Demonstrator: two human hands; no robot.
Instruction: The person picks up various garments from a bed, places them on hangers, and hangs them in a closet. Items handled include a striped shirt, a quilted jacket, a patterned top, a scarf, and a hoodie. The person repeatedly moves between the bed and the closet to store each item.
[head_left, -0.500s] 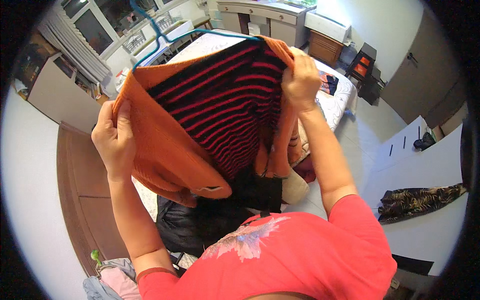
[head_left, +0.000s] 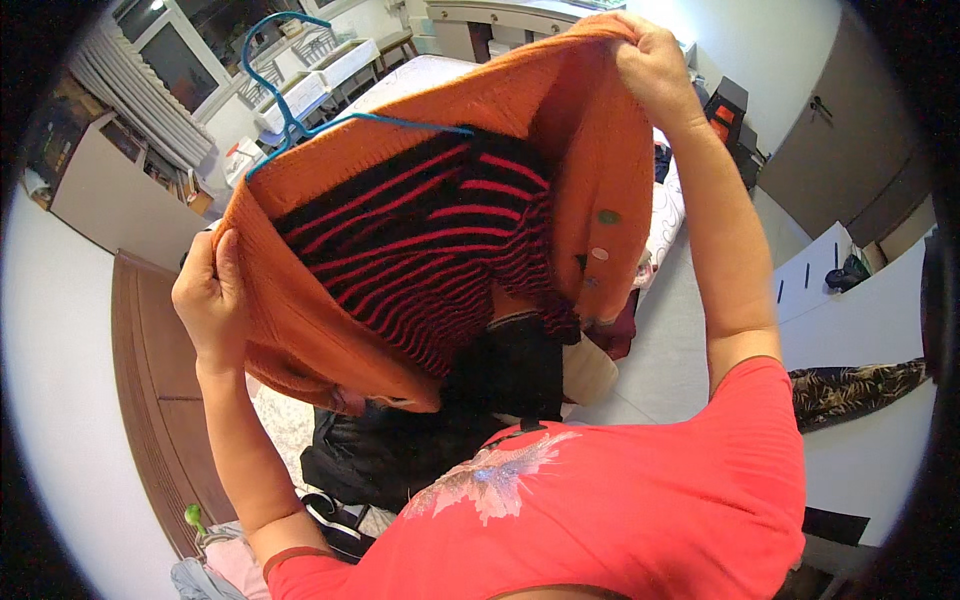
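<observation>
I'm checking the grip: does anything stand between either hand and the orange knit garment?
Nothing visible does. The left hand grips the orange knit garment at one edge, the right hand its upper edge. The blue hanger and striped garment show between the hands, not at either grip.

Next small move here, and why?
Probably ease the right hand inward, toward the blue hanger: it holds the orange garment out beyond the hanger's visible right-hand end, while the left hand grips the cloth near the other end.
</observation>
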